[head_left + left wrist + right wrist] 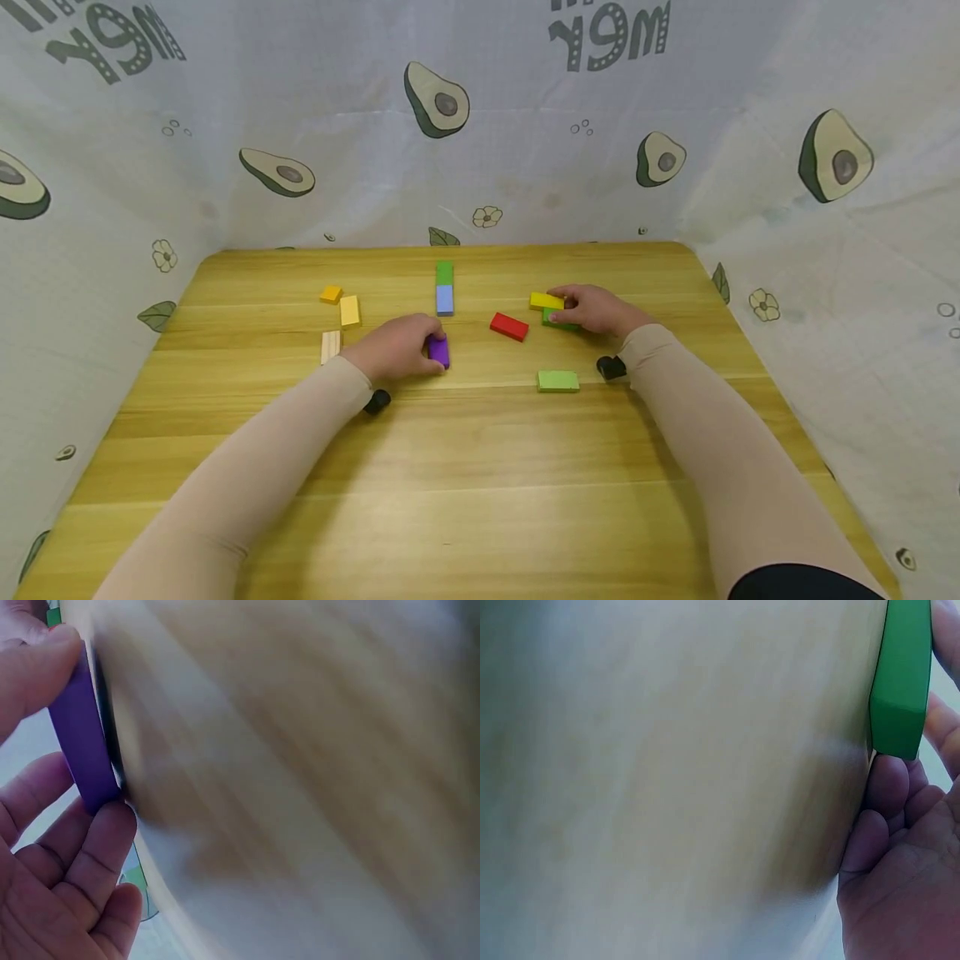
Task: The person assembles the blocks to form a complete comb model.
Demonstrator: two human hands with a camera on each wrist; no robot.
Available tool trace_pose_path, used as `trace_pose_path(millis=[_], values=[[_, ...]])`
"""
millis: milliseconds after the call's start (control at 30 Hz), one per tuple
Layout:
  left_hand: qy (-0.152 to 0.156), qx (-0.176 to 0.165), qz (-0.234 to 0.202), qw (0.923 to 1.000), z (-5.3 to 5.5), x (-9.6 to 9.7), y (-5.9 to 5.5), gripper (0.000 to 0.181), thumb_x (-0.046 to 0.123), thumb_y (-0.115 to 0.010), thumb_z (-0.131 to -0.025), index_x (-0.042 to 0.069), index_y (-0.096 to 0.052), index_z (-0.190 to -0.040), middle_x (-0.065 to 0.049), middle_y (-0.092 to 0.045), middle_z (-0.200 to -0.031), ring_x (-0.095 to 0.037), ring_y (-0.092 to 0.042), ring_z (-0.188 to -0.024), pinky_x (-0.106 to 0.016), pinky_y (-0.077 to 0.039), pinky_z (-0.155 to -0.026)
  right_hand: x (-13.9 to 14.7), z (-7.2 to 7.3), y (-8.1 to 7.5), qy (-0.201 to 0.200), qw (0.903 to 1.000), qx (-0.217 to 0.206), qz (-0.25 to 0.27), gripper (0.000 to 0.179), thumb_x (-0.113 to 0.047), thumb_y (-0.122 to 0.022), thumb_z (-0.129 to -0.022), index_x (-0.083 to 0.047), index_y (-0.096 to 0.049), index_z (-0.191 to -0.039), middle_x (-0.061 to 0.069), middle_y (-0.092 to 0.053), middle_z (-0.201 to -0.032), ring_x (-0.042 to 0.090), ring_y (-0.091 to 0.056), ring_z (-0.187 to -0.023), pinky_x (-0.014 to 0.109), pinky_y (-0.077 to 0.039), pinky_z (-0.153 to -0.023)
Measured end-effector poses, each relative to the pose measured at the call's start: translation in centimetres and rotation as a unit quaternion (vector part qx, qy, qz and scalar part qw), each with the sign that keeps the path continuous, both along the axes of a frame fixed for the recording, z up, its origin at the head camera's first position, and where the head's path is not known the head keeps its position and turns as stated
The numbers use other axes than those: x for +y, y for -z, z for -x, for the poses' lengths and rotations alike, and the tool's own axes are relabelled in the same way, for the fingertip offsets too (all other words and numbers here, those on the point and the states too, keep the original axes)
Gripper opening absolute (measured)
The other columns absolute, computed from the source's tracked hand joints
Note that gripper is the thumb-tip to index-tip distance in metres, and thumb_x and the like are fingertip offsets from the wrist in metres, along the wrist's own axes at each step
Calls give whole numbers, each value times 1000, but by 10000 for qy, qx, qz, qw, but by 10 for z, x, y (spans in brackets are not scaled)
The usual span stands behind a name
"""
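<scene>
My left hand (396, 346) pinches a purple block (440, 352) near the middle of the wooden table. In the left wrist view the thumb lies at one end of the purple block (84, 739) and fingertips at the other. To the right, my right hand (596, 308) grips a dark green block (561, 322), with the thumb across its near side. A yellow block (543, 301) lies right behind it, with the index fingertip at its far edge. The right wrist view shows the green block (901, 682) close up, fingers curled around it.
Between the hands lies a red block (509, 327); nearer is a light green block (558, 382). A blue block (445, 301) and a green block (445, 272) stand end to end behind. Orange (331, 294), pale yellow (349, 311) and plain wood (330, 346) blocks lie left.
</scene>
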State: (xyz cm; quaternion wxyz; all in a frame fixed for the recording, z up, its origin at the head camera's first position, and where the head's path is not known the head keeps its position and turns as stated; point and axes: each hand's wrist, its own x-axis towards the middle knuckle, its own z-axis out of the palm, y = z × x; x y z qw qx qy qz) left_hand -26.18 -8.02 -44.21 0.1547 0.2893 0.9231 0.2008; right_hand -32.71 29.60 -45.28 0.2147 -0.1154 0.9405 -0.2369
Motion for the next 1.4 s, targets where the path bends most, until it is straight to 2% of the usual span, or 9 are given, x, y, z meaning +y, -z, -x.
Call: trace_pose_path(millis=[300,467,667,900,1400], values=[[155,114,93,9998,0,1,1,45,31,-82,-93,7,-66,-128,-6,-68,-124,-20,-62,-107,-36,-55,-100,-1,-1,-2,23,10000,-44,38,66,-37,-66,-105,-8,-43,-161,19,-58,-121,28,-50,-95,36,-43,-80],[184,163,176,9995,1,-2,2,48,29,-78,-95,7,-65,-135,-8,-65,-136,-22,-61,-119,-38,-52,-108,0,0,-1,36,10000,-61,42,66,-36,-66,-105,-9,-43,-161,18,-57,-120,28,-50,-96,36,-42,-80],[80,146,224,9996,3,-2,3,52,32,-77,-97,9,-63,-142,-10,-60,-144,-25,-60,-131,-41,-49,-115,0,0,-1,92,9999,-80,94,65,-34,-66,-105,-9,-43,-161,17,-57,-118,27,-49,-95,35,-42,-79],[-75,143,258,9995,3,1,2,53,33,-77,-97,11,-64,-143,-10,-59,-145,-27,-59,-131,-43,-48,-117,-1,1,0,85,9999,-74,52,66,-36,-66,-105,-8,-43,-161,17,-57,-118,27,-50,-95,35,-42,-79],[-97,358,296,9989,6,5,1,52,33,-76,-98,11,-64,-144,-11,-59,-142,-30,-60,-129,-48,-43,-119,-1,1,1,116,9999,-68,88,63,-35,-66,-105,-10,-45,-160,16,-57,-117,27,-50,-94,35,-41,-77]])
